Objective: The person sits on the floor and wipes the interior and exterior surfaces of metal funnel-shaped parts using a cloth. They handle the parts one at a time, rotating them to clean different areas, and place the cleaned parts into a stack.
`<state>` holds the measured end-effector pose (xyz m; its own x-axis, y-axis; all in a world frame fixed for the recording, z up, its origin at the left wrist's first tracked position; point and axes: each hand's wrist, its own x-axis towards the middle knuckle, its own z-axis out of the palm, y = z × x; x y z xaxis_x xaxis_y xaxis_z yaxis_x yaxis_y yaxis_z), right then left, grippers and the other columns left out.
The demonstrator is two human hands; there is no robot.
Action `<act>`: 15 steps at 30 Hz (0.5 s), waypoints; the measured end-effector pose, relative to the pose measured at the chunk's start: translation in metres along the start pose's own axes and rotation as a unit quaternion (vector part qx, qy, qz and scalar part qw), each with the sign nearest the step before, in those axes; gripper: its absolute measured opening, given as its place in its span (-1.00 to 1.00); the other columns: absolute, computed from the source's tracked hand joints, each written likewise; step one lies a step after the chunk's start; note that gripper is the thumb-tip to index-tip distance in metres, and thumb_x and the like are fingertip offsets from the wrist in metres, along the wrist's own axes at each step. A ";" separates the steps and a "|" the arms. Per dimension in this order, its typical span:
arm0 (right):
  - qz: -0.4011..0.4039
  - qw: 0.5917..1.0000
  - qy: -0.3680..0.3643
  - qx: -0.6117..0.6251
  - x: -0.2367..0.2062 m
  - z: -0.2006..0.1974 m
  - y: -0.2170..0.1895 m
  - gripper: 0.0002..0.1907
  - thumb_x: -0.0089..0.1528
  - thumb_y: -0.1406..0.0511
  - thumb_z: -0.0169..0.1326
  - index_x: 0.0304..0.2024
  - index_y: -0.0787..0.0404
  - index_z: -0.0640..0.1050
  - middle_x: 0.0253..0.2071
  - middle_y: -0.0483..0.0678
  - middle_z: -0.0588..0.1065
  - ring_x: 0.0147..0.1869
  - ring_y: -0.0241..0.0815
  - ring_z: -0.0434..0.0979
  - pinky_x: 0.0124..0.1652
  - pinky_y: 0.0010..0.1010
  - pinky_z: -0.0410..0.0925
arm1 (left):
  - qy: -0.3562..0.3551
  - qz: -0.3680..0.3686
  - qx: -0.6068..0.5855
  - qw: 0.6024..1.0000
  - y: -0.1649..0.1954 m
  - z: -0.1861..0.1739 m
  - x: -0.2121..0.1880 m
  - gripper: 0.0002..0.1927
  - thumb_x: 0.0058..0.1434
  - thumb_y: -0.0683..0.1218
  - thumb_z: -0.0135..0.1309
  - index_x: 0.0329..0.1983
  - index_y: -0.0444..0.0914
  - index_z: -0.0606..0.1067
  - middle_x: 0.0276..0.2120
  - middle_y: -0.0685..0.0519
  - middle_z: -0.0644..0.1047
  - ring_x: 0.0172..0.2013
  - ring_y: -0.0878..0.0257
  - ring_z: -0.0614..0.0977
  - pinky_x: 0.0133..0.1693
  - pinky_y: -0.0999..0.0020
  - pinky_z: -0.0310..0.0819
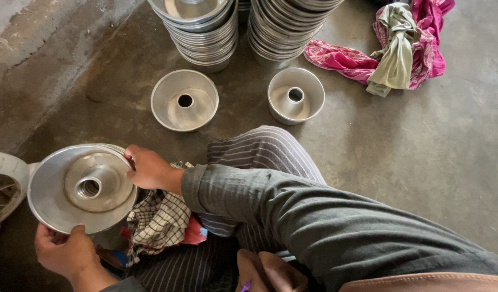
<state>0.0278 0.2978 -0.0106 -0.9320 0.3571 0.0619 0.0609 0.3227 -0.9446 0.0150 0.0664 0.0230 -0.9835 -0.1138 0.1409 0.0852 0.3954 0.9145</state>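
Observation:
I hold a round metal ring mould (82, 187) upside down at the lower left, its centre tube facing up. My left hand (65, 253) grips its near rim from below. My right hand (150, 168) grips the right rim, the grey sleeve reaching across my striped trouser knee. A checked cloth (159, 220) lies on my lap just under the right hand.
Two more ring moulds (184, 100) (296, 95) sit open side up on the concrete floor ahead. Behind them stand two tall stacks of metal pans (205, 30) (287, 27). A pink and green cloth bundle (400, 46) lies at the upper right. A white object (2, 184) is at the left edge.

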 end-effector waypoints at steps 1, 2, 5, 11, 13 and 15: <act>0.005 1.000 -0.008 0.003 0.000 -0.001 -0.001 -0.53 0.08 0.33 0.23 0.02 0.33 0.44 -0.07 0.23 0.56 0.00 0.19 0.60 -0.04 -0.12 0.43 | 0.005 -0.013 0.011 1.000 0.002 0.001 -0.001 -0.31 0.06 -0.46 0.11 0.33 -0.39 0.44 0.17 -0.11 0.57 0.10 0.20 0.68 0.08 0.37 0.58; 0.010 1.000 -0.015 0.006 -0.001 -0.002 -0.003 -0.53 0.09 0.33 0.23 0.02 0.33 0.43 -0.07 0.23 0.55 0.00 0.19 0.60 -0.04 -0.12 0.43 | 0.002 -0.010 0.008 1.000 0.004 0.001 -0.001 -0.32 0.07 -0.46 0.11 0.33 -0.40 0.43 0.18 -0.12 0.57 0.10 0.19 0.67 0.09 0.37 0.58; 0.012 1.000 -0.013 0.005 -0.001 -0.004 -0.006 -0.54 0.09 0.32 0.23 0.01 0.33 0.44 -0.07 0.23 0.56 -0.01 0.18 0.61 -0.04 -0.12 0.44 | -0.002 -0.006 0.004 1.000 0.009 0.001 -0.002 -0.33 0.09 -0.45 0.13 0.34 -0.42 0.42 0.18 -0.14 0.56 0.10 0.15 0.67 0.09 0.34 0.58; 0.006 1.000 -0.008 -0.002 0.000 -0.003 -0.006 -0.56 0.10 0.31 0.23 -0.01 0.32 0.45 -0.10 0.22 0.57 -0.01 0.18 0.62 -0.03 -0.12 0.44 | -0.019 0.011 -0.011 1.000 0.010 0.002 -0.003 -0.29 0.06 -0.48 0.10 0.37 -0.43 0.40 0.19 -0.17 0.55 0.12 0.13 0.67 0.11 0.32 0.57; 0.008 1.000 -0.007 0.000 0.000 -0.002 -0.006 -0.56 0.09 0.32 0.23 -0.01 0.32 0.46 -0.11 0.22 0.57 -0.02 0.18 0.62 -0.05 -0.12 0.43 | -0.024 0.019 -0.022 0.999 0.009 0.002 -0.003 -0.27 0.06 -0.48 0.12 0.38 -0.44 0.37 0.20 -0.18 0.54 0.14 0.14 0.66 0.12 0.33 0.57; 0.007 1.000 -0.006 0.000 0.000 -0.002 -0.005 -0.56 0.08 0.32 0.24 -0.01 0.32 0.46 -0.11 0.22 0.58 -0.03 0.18 0.62 -0.05 -0.12 0.44 | -0.013 0.005 -0.015 1.000 0.007 0.004 -0.003 -0.27 0.04 -0.48 0.12 0.36 -0.42 0.39 0.17 -0.16 0.55 0.10 0.14 0.66 0.09 0.34 0.57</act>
<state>0.0282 0.2983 -0.0054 -0.9352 0.3513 0.0441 0.0748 0.3177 -0.9452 0.0176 0.0730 0.0276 -0.9863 -0.0861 0.1405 0.0995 0.3688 0.9242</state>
